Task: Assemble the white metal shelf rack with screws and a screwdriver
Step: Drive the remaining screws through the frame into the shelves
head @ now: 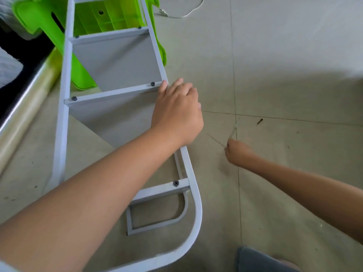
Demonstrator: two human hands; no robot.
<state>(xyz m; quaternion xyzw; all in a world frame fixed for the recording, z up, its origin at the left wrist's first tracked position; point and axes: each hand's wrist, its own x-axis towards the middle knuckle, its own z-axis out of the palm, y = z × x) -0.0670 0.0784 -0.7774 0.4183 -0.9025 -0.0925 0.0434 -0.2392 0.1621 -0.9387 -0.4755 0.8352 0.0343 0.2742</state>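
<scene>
Rack [115, 61] lies on its side on the floor [284, 65], far end propped against a green stool [49, 26]; three shelves sit fastened to the frame with dark screws [152, 84]. Left hand [176, 112] curls over the right rail beside the middle shelf, steadying it; right hand [238, 154], low to the right, pinches something thin and clear, blurred, possibly a screw bag. Judged step: fetching hardware; a loose screw [259, 121] lies far right, and no screwdriver is in view.

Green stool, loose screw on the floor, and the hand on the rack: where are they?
green stool [45, 26], head view, on its plastic side panel left of the rack.
loose screw [259, 121], head view, on its dark shaft on the floor tile.
left hand [176, 112], head view, on the back of the hand.
</scene>
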